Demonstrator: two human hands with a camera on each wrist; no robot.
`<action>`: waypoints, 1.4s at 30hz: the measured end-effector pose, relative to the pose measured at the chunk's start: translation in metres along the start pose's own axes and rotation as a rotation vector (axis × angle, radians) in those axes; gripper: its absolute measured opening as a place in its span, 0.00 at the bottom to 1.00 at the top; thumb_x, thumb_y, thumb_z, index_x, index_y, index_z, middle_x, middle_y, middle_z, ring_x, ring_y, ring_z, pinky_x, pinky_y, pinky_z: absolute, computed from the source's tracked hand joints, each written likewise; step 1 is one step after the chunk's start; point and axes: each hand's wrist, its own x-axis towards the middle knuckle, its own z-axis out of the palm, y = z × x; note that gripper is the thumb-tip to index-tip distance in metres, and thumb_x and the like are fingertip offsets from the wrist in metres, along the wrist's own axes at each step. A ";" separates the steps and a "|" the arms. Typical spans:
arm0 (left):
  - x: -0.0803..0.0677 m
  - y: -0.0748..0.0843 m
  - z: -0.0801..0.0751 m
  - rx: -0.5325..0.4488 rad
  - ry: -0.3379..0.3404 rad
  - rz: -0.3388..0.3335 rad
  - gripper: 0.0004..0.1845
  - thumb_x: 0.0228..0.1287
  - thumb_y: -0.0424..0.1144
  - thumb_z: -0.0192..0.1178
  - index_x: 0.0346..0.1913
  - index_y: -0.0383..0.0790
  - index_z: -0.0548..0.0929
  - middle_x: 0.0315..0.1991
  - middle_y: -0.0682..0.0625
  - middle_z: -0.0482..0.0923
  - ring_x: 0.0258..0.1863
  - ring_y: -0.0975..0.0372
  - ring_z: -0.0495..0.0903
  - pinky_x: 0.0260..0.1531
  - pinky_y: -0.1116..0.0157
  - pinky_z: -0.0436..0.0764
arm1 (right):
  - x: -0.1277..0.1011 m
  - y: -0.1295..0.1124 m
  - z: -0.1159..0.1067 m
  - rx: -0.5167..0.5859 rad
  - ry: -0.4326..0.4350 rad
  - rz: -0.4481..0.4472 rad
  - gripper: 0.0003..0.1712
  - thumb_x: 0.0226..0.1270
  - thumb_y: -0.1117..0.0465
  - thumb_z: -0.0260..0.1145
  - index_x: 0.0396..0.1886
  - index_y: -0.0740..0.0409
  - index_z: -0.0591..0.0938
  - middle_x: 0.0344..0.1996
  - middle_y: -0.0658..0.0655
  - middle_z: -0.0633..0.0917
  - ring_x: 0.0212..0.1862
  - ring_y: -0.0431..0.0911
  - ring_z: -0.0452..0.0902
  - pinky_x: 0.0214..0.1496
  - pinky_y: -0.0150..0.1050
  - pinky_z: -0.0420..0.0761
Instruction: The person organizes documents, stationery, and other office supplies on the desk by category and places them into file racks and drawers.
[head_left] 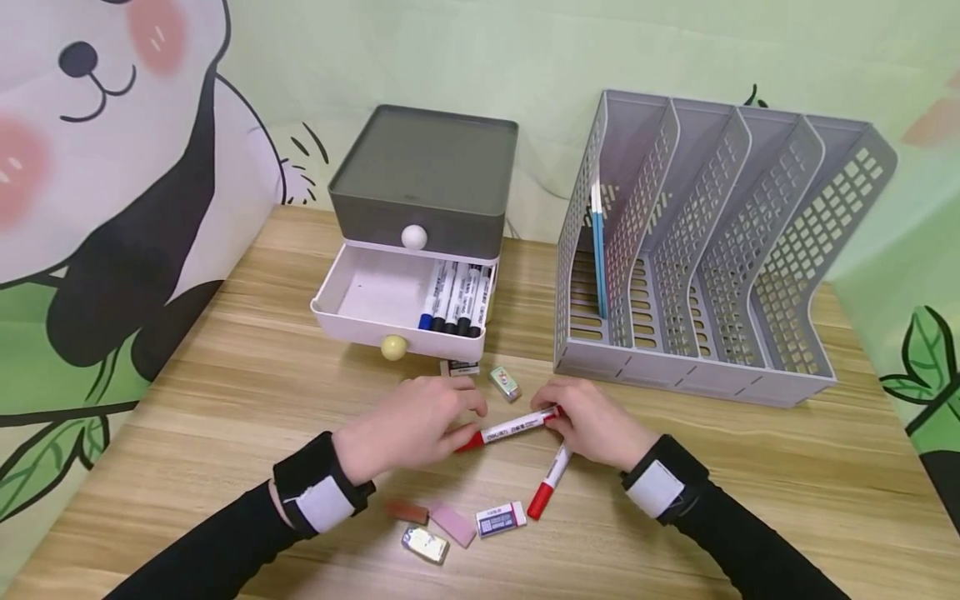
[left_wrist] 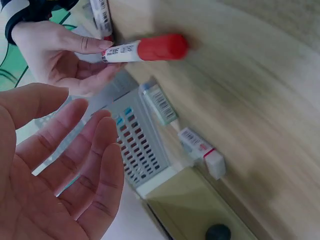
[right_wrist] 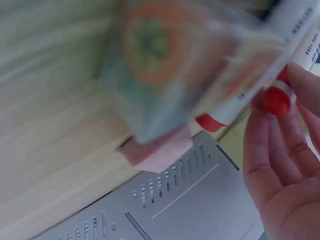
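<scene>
A red-capped white marker [head_left: 510,429] hangs just above the wooden table [head_left: 787,467] between my two hands. My right hand [head_left: 558,417] pinches its tail end; the right wrist view shows the fingertips [right_wrist: 272,125] around that red end. My left hand [head_left: 450,417] hovers at the cap end. In the left wrist view, my left hand's [left_wrist: 75,165] palm is open with relaxed fingers, clear of the marker [left_wrist: 150,49]. A second red marker [head_left: 551,483] lies on the table under my right hand.
A grey drawer box [head_left: 427,175] stands behind, its white lower drawer [head_left: 367,292] pulled out with several markers [head_left: 457,296] inside. A grey file rack [head_left: 712,242] holding a blue book [head_left: 598,250] stands at the right. Several erasers [head_left: 501,518] lie scattered around my hands.
</scene>
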 end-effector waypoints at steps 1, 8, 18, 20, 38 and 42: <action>0.000 0.000 -0.002 -0.007 0.013 -0.004 0.04 0.65 0.39 0.64 0.39 0.44 0.85 0.35 0.54 0.78 0.28 0.64 0.74 0.29 0.64 0.77 | 0.000 -0.001 -0.002 0.019 0.008 0.001 0.13 0.54 0.75 0.72 0.37 0.58 0.85 0.33 0.49 0.83 0.35 0.41 0.77 0.38 0.37 0.80; 0.001 0.000 -0.013 -0.083 0.116 -0.023 0.08 0.64 0.38 0.65 0.44 0.43 0.84 0.38 0.55 0.79 0.29 0.65 0.76 0.31 0.68 0.77 | 0.001 -0.011 -0.019 0.233 0.142 -0.057 0.10 0.57 0.73 0.71 0.37 0.59 0.85 0.36 0.50 0.83 0.36 0.40 0.79 0.38 0.35 0.82; 0.006 -0.002 -0.016 -0.299 0.221 0.015 0.15 0.63 0.32 0.63 0.52 0.39 0.79 0.44 0.49 0.82 0.39 0.63 0.81 0.40 0.67 0.81 | 0.006 -0.018 -0.031 0.584 0.352 -0.072 0.10 0.58 0.79 0.66 0.39 0.67 0.84 0.35 0.57 0.84 0.38 0.44 0.81 0.42 0.38 0.84; 0.007 -0.003 -0.016 -0.378 0.208 0.004 0.15 0.64 0.32 0.63 0.53 0.38 0.79 0.43 0.49 0.82 0.39 0.63 0.81 0.42 0.67 0.81 | 0.007 -0.019 -0.032 0.637 0.377 -0.089 0.11 0.57 0.81 0.65 0.39 0.69 0.83 0.35 0.60 0.84 0.39 0.45 0.81 0.43 0.39 0.83; 0.012 -0.006 -0.019 -0.608 0.168 -0.019 0.14 0.66 0.32 0.62 0.53 0.41 0.79 0.40 0.55 0.84 0.36 0.66 0.81 0.35 0.66 0.81 | 0.015 -0.027 -0.035 0.789 0.434 -0.159 0.12 0.58 0.84 0.62 0.41 0.74 0.81 0.40 0.66 0.81 0.44 0.46 0.80 0.48 0.39 0.82; 0.011 -0.004 -0.020 -0.575 0.188 -0.025 0.13 0.66 0.31 0.62 0.51 0.41 0.79 0.38 0.56 0.84 0.34 0.67 0.81 0.34 0.67 0.81 | 0.017 -0.029 -0.034 0.785 0.439 -0.166 0.13 0.57 0.84 0.62 0.41 0.73 0.81 0.40 0.66 0.81 0.45 0.47 0.80 0.47 0.39 0.82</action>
